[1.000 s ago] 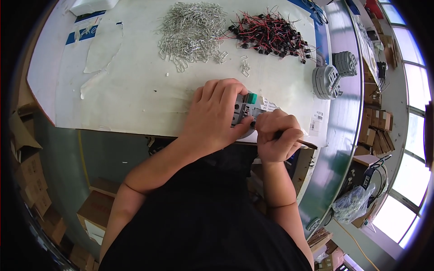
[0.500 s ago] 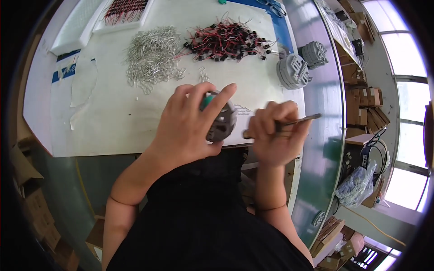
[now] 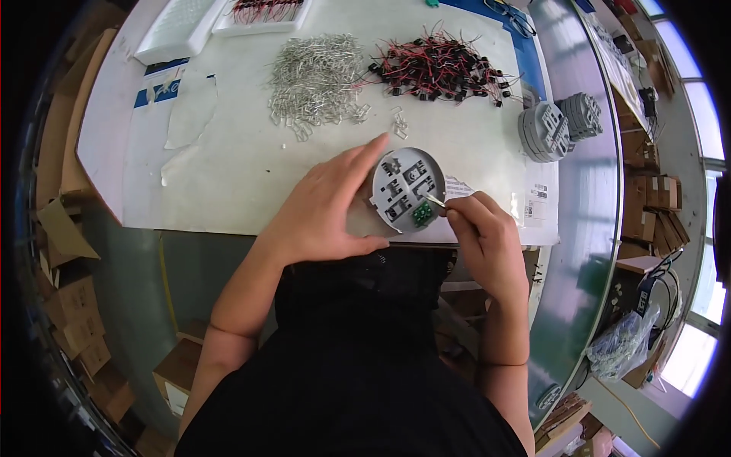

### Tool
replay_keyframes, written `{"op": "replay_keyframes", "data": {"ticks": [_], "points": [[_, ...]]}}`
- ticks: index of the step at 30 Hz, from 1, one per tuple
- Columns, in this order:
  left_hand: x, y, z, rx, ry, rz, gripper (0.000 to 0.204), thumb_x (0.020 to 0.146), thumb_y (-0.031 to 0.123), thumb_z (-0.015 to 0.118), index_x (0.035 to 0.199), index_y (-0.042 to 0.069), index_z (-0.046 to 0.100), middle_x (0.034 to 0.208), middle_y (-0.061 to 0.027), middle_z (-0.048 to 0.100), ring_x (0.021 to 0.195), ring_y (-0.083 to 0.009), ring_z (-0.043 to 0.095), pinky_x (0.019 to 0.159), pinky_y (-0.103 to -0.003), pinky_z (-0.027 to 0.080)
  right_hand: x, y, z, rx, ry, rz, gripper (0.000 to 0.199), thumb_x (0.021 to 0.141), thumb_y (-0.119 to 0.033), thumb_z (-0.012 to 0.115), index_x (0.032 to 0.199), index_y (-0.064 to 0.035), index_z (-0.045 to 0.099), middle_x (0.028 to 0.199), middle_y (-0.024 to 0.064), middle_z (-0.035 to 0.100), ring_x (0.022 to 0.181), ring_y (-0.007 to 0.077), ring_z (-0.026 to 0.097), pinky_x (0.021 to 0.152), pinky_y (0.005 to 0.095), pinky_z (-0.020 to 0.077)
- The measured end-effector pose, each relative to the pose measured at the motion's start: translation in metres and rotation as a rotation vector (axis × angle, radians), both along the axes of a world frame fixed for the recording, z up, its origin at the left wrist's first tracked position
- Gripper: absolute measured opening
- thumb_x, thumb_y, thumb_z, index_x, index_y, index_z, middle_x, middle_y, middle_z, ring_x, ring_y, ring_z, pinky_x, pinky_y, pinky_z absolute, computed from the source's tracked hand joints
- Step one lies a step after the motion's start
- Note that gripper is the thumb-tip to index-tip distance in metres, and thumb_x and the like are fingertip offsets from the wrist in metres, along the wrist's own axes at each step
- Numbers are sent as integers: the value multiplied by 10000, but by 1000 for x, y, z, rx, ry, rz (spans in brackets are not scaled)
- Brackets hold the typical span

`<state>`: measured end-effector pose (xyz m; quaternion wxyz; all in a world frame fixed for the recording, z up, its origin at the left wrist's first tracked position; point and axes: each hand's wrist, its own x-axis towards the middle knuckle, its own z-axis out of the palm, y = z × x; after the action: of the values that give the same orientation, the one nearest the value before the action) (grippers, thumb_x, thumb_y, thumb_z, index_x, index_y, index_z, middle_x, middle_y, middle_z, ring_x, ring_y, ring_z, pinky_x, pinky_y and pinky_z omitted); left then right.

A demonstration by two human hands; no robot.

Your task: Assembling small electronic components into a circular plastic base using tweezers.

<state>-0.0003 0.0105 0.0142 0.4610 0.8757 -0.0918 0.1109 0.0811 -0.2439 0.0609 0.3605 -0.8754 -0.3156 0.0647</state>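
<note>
A shallow round grey plastic housing (image 3: 405, 174) faces up near the table's front edge, with dark slots and raised parts inside. A small green circuit board (image 3: 422, 214) sits at its lower right. My left hand (image 3: 324, 199) curves round the housing's left side, its fingers by the upper rim and its thumb below. Pinched in my right hand (image 3: 489, 234) is a slim metal tool that looks like tweezers (image 3: 435, 200), with its tip over the inside of the housing, just above the green board. Most of the tool is hidden by my fingers.
Beyond my hands lie a pile of bent silver wire clips (image 3: 316, 80) and a heap of black parts with red and black leads (image 3: 442, 68). Stacked grey housings (image 3: 544, 131) stand at the right. White foam trays (image 3: 179, 30) are at the far left.
My right hand has swung in leftward, bringing the tool's tip to the housing. The housing now shows its open inside. My left hand's fingers have moved off its top to its side.
</note>
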Motion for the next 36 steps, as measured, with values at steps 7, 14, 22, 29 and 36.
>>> {"op": "replay_keyframes", "data": {"ticks": [7, 14, 22, 29, 36], "points": [[9, -17, -7, 146, 75, 69, 1187, 617, 461, 982, 1608, 83, 449, 1081, -101, 674, 1015, -294, 660, 970, -450, 505, -2, 22, 15, -409, -107, 59, 243, 987, -213, 723, 840, -40, 637, 756, 136, 654, 672, 384, 641, 585, 461, 478], [4, -28, -19, 143, 11, 192, 1247, 559, 557, 981, 1597, 94, 469, 1000, -59, 664, 962, -259, 657, 928, -427, 497, 1, 36, 5, -461, -218, 85, 310, 1003, -306, 702, 804, -79, 630, 689, 107, 633, 555, 357, 643, 507, 474, 489], [5, -26, -17, 127, 7, 186, 1228, 561, 547, 985, 1588, 101, 482, 1001, -47, 675, 950, -238, 655, 924, -420, 489, 1, 41, 1, -455, -226, 95, 306, 994, -306, 713, 800, -84, 631, 690, 99, 622, 559, 345, 650, 508, 472, 491], [5, -28, -16, 93, 22, 195, 1212, 529, 497, 1017, 1564, 106, 522, 1005, -51, 687, 950, -254, 658, 922, -422, 484, 0, 40, 2, -459, -224, 99, 298, 989, -295, 721, 794, -88, 629, 692, 89, 604, 560, 336, 646, 505, 465, 488], [6, -28, -15, 104, 9, 198, 1212, 527, 471, 1021, 1569, 109, 519, 1008, -49, 689, 936, -253, 658, 903, -427, 485, 0, 38, -5, -417, -228, 95, 300, 996, -285, 715, 790, -88, 620, 693, 91, 602, 561, 333, 645, 505, 461, 485]]}}
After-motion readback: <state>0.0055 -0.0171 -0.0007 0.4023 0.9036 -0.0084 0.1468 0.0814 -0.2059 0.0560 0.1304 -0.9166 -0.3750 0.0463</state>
